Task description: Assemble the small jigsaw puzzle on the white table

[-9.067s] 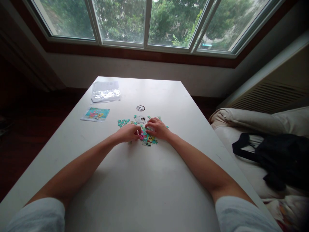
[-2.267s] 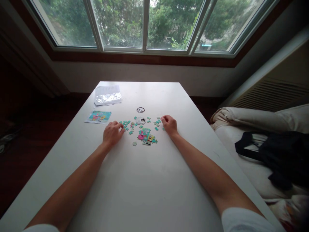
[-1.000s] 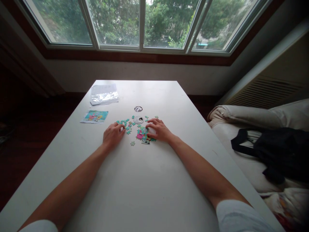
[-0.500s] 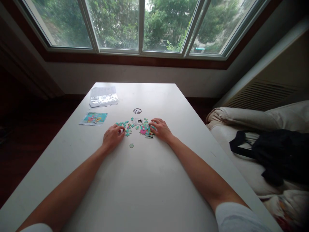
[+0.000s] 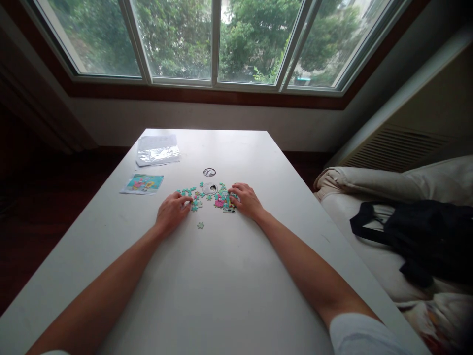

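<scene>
My left hand rests at the left edge of a scatter of loose green jigsaw puzzle pieces, index finger stretched over them and thumb apart. No piece shows clearly in its fingers. On the right, my right hand lies with spread fingers over the right side of a joined puzzle section in pink, green and yellow, hiding part of it. Between the hands, behind the pieces, is a round silvery disc with a dark spot. One single puzzle piece lies nearer me, apart from the others.
A small round picture-like disc lies farther back on the white table. At the left are a colourful picture sheet and a clear plastic packet. Right of the table, a pale sofa holds a dark garment or bag.
The left index finger has straightened a little over the loose pieces. My right hand stays on the joined section. The whole view has shifted slightly.
</scene>
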A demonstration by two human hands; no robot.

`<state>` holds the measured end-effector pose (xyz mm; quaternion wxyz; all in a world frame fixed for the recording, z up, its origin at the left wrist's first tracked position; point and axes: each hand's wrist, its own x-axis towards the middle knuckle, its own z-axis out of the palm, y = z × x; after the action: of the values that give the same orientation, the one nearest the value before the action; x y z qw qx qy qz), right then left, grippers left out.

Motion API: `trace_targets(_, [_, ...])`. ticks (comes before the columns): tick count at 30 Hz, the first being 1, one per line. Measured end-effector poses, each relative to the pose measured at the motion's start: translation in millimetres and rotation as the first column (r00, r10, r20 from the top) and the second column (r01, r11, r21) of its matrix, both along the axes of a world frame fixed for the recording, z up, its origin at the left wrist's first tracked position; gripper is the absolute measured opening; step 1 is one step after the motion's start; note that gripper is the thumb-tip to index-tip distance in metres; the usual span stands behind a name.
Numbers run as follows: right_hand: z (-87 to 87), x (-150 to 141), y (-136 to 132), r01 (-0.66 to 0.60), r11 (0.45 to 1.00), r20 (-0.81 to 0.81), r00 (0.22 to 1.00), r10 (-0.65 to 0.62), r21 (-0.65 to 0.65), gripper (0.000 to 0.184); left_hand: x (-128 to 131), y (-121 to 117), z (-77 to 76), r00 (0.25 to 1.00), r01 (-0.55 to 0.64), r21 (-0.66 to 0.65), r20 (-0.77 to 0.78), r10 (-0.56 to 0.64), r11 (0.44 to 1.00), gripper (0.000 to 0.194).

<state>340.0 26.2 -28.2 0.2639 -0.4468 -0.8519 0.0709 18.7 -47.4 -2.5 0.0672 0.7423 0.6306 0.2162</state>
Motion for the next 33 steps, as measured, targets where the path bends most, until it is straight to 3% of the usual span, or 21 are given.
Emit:
trace_targets(8, [0.1, -0.5, 0.8, -0.002, 1.000, -0.004, 1.000, 0.002, -0.005, 0.028, -0.9, 3.9, -0.8, 0.998, 0.068, -0.008, -0.003, -0.068, 0.998, 0.029])
trace_targets(16, [-1.8, 0.3, 2.1, 0.004, 1.000, -0.002, 1.000, -0.004, 0.002, 0.027, -4.4, 7.1, -1.1, 0.992, 0.095, -0.026, 0.092, -0.092, 0.995, 0.026])
trace_targets(33, [0.9, -0.5, 0.7, 0.008, 1.000, 0.004, 1.000, -0.008, -0.005, 0.027, 3.4, 4.4, -0.4, 1.000, 0.018, 0.015, -0.001, -0.018, 1.000, 0.015])
